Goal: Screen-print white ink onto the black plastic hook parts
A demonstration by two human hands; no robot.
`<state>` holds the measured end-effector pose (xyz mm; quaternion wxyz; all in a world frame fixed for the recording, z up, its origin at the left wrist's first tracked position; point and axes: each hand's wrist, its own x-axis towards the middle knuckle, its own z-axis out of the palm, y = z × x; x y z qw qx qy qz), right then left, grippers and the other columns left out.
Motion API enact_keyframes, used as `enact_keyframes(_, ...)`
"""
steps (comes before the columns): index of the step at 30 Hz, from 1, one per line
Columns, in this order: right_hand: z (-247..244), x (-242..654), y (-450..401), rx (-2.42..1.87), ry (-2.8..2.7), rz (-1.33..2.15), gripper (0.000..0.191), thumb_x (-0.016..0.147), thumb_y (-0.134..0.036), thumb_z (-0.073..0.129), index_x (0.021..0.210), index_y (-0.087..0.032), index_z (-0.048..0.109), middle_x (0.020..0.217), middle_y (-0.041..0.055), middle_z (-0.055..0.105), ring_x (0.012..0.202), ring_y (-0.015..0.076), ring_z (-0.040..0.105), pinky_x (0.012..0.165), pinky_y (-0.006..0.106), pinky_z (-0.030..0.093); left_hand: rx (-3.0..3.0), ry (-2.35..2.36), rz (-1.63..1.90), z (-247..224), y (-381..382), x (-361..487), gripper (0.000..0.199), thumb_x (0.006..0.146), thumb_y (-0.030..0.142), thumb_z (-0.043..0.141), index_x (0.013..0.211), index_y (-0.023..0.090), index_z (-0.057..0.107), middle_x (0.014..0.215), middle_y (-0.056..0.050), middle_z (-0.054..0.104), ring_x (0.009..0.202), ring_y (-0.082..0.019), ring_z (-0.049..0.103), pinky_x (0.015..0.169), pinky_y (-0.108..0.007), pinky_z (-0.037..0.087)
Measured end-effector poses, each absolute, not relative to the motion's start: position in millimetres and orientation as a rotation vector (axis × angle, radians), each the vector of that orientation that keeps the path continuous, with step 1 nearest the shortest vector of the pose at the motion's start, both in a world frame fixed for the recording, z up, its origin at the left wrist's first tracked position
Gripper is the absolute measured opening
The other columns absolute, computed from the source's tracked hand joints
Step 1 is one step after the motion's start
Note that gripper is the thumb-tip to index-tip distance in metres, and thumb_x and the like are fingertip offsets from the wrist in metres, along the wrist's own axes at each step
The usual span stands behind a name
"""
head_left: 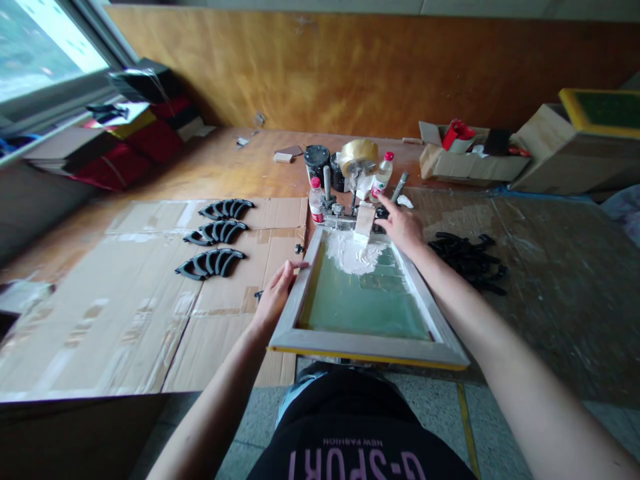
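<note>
A framed screen (373,343) with green mesh lies in front of me, its far end by a metal clamp assembly. White paste (354,259) is spread at the mesh's far end, where a squeegee (365,221) stands in it. My left hand (278,290) is at the frame's left side, its index finger stretched toward the edge; nothing shows held in it. Just right of the squeegee, my right hand (400,225) has its fingers apart and holds nothing. Under the left hand, a small dark piece partly shows.
Curved black parts (213,263) lie in three groups on cardboard at left. More black parts (473,263) are piled at right. Behind the screen stand bottles (317,200), a black jar (317,163) and tape (359,155). An open carton (465,167) sits back right.
</note>
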<state>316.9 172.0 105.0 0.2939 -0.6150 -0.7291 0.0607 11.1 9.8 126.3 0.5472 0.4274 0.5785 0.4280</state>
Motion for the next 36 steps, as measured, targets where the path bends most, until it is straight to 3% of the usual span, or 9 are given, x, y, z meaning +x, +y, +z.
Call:
enact_keyframes(3, 89.6, 356.4, 162.6, -1.8, -1.687, 0.184, 0.031, 0.089, -0.029, 0.05, 0.117, -0.019, 0.061, 0.084, 0.005, 0.068, 0.076, 0.0209, 0.061, 0.074, 0.034, 0.047, 1.035, 1.207, 1.287, 148.9, 35.3, 21.1, 0.051, 0.086, 0.064, 0.049, 0.105, 0.019, 0.063, 0.092, -0.004, 0.066, 0.074, -0.015, 0.061, 0.061, -0.024, 0.048)
enact_keyframes(6, 54.4, 363.6, 132.6, -1.795, -1.782, 0.359, 0.021, 0.088, -0.029, 0.054, 0.1, -0.016, 0.065, 0.083, 0.0063, 0.068, 0.077, 0.0196, 0.059, 0.073, 0.032, 0.047, 1.055, 1.145, 1.429, 160.6, 63.1, 32.1, 0.047, 0.086, 0.06, 0.05, 0.103, 0.017, 0.062, 0.098, -0.007, 0.067, 0.085, -0.018, 0.064, 0.064, -0.025, 0.051)
enact_keyframes(10, 20.2, 322.0, 88.3, -1.497, -2.242, 0.354, 0.03, 0.079, -0.028, 0.071, 0.108, -0.022, 0.065, 0.1, 0.0064, 0.066, 0.096, 0.0217, 0.057, 0.086, 0.035, 0.045, 0.878, 1.21, 1.452, 146.2, 63.5, 51.9, 0.053, 0.089, 0.061, 0.043, 0.116, 0.017, 0.056, 0.098, -0.009, 0.068, 0.081, -0.017, 0.065, 0.058, -0.024, 0.05)
enact_keyframes(15, 36.8, 253.1, 38.0, -1.406, -2.266, 0.18, 0.013, 0.088, -0.03, 0.064, 0.093, -0.02, 0.069, 0.087, 0.0074, 0.062, 0.093, 0.0227, 0.052, 0.086, 0.037, 0.044, 0.622, 1.203, 0.861, 80.0, 4.0, 85.5, 0.064, 0.081, 0.069, 0.051, 0.118, 0.016, 0.053, 0.111, -0.016, 0.068, 0.087, -0.024, 0.067, 0.06, -0.031, 0.054)
enact_keyframes(19, 48.6, 247.8, 9.1, -1.015, -2.443, 0.372, 0.013, 0.092, -0.028, 0.059, 0.099, -0.023, 0.068, 0.09, 0.0039, 0.066, 0.091, 0.0182, 0.057, 0.085, 0.031, 0.046, 0.539, 1.347, 0.892, 39.4, -25.4, 56.0, 0.053, 0.078, 0.064, 0.058, 0.101, 0.016, 0.055, 0.088, -0.01, 0.07, 0.067, -0.018, 0.066, 0.054, -0.027, 0.051)
enact_keyframes(25, 17.6, 378.4, -1.7, -2.275, -2.045, 0.105, 0.017, 0.086, -0.027, 0.065, 0.097, -0.015, 0.061, 0.084, 0.0143, 0.068, 0.083, 0.0258, 0.063, 0.07, 0.034, 0.046, 0.538, 2.01, 0.729, -23.6, -33.9, -94.5, 0.05, 0.087, 0.059, 0.036, 0.07, 0.016, 0.054, 0.053, -0.007, 0.062, 0.044, -0.016, 0.052, 0.044, -0.026, 0.042)
enact_keyframes(29, -11.2, 416.7, -12.8, -2.527, -1.911, 0.235, 0.031, 0.078, -0.027, 0.072, 0.104, -0.018, 0.059, 0.087, 0.0123, 0.07, 0.084, 0.0274, 0.065, 0.068, 0.034, 0.047, 0.822, 2.109, 0.262, -60.4, -40.7, -146.9, 0.052, 0.084, 0.062, 0.036, 0.054, 0.021, 0.05, 0.043, -0.01, 0.056, 0.04, -0.023, 0.052, 0.042, -0.032, 0.041)
enact_keyframes(33, -7.8, 385.5, -2.9, -2.157, -1.766, 0.33, 0.024, 0.083, -0.021, 0.065, 0.106, -0.02, 0.061, 0.093, 0.0077, 0.07, 0.088, 0.0245, 0.064, 0.077, 0.036, 0.05, 0.962, 2.124, -0.048, -35.9, -17.6, -143.9, 0.051, 0.074, 0.066, 0.053, 0.048, 0.022, 0.048, 0.033, -0.008, 0.048, 0.032, -0.025, 0.048, 0.038, -0.031, 0.035)
enact_keyframes(36, 8.1, 340.9, 21.5, -1.652, -1.953, 0.296, 0.022, 0.088, -0.019, 0.058, 0.109, -0.02, 0.065, 0.102, 0.008, 0.068, 0.097, 0.023, 0.061, 0.089, 0.038, 0.048, 1.079, 2.022, 0.242, 29.3, 18.0, -109.3, 0.051, 0.076, 0.067, 0.052, 0.062, 0.018, 0.057, 0.039, -0.006, 0.052, 0.034, -0.02, 0.049, 0.038, -0.027, 0.036)
